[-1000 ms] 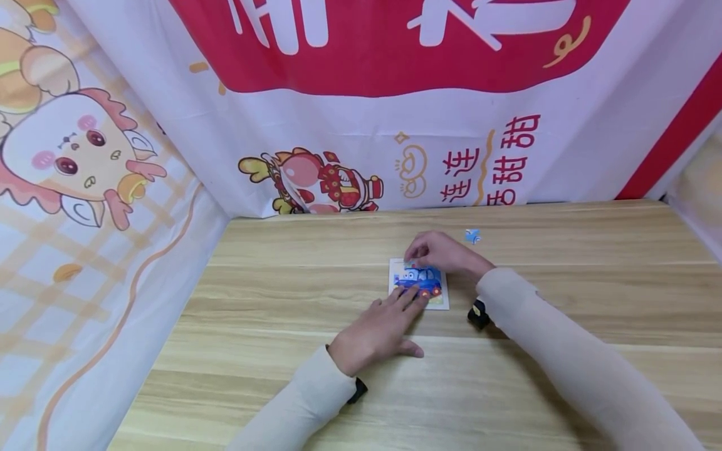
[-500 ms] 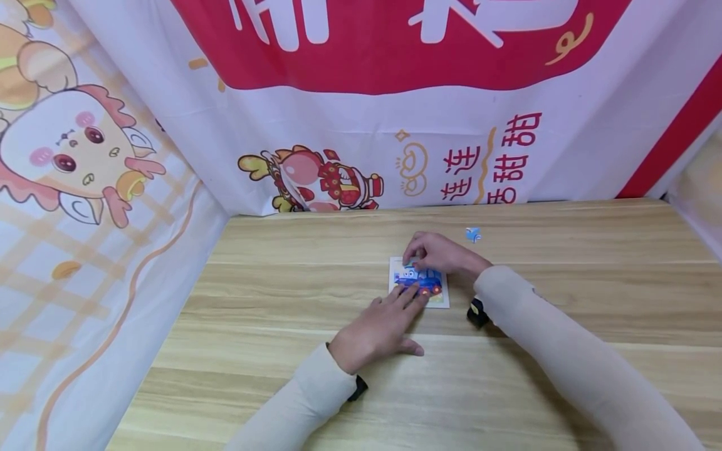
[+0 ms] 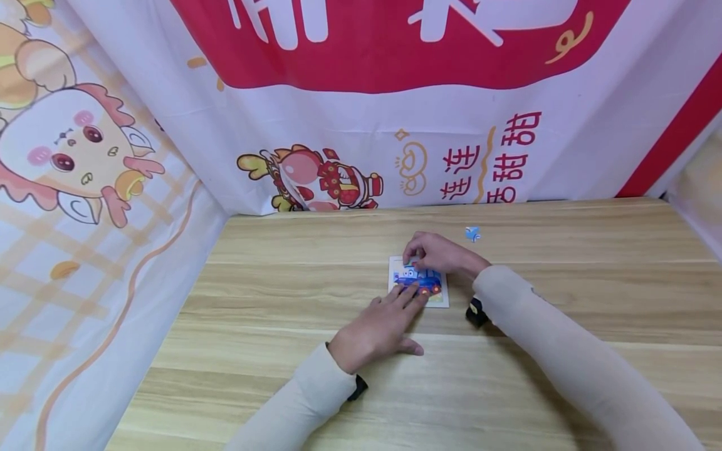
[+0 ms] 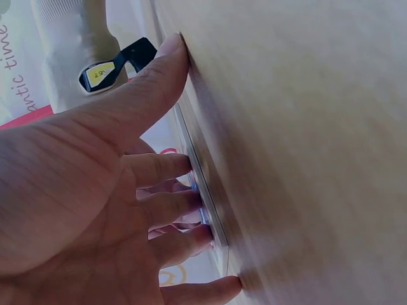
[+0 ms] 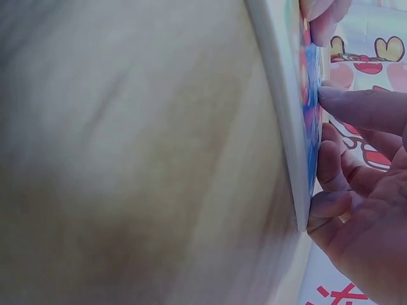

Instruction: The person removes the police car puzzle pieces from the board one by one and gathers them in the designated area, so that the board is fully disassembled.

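Note:
A small jigsaw puzzle [image 3: 442, 302] with a white border and a blue cartoon car lies flat on the table, near the middle of the head view. My left hand [image 3: 376, 333] rests on its lower edge with fingers stretched out and thumb spread aside. At the upper left of the picture, my right hand [image 3: 442, 254] pinches what looks like a puzzle piece, mostly covered by the curled fingers. In the right wrist view, the thumb [image 5: 356, 108] touches the puzzle's picture side. The left wrist view has the fingertips [image 4: 202, 236] along the puzzle's edge.
One loose light-blue puzzle piece [image 3: 472, 234] lies behind and to the right of the puzzle. A wood-grain table [image 3: 271, 294] carries everything. Printed cloth [image 3: 361, 125] hangs along its back edge and left side.
The right fingers have shifted very slightly at the puzzle's upper left. The left hand stays in place, and the loose piece has not moved.

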A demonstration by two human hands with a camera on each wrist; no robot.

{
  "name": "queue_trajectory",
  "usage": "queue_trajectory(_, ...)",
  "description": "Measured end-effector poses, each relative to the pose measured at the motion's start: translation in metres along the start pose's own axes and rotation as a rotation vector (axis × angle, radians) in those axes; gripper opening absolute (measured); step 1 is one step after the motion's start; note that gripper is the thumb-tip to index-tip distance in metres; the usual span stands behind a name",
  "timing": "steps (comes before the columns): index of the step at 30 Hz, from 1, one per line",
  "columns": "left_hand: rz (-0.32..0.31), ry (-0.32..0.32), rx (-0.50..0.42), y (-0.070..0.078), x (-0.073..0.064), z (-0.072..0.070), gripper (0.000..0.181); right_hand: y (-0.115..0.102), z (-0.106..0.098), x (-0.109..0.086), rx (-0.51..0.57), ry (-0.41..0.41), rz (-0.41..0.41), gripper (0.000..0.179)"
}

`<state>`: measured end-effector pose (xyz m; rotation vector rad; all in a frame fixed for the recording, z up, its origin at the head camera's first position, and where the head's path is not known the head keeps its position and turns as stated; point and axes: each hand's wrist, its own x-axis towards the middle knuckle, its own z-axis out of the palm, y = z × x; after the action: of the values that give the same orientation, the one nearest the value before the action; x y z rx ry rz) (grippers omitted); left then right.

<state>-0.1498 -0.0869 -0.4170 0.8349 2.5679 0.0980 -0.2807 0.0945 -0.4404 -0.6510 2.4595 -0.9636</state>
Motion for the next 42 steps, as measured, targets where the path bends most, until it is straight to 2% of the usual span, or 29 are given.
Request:
queue_trajectory(7, -0.006, -0.003, 0.000, -0.0004, 0.0013, 0.0007, 0.095, -0.0010, -0.0015, -0.0001, 0.008, -0.017, -0.007, 0.018)
queue_trajectory(19, -0.005, -0.003, -0.006, -0.0010, 0.0014, 0.0007, 0.094, 0.0014, 0.0010, 0.0004, 0.015, 0.009, -0.025, 0.022)
queue_trajectory(26, -0.004, -0.001, -0.005, -0.0010, 0.0013, 0.0010, 0.094, 0.0000, 0.0015, -0.0023, 0.031, 0.017, -0.007, 0.022)
queue_trajectory(42, 0.001, 0.005, -0.004, -0.0011, -0.0005, 0.0002, 0.095, -0.0017, 0.0028, -0.0025, -0.027, 0.050, -0.032, 0.019)
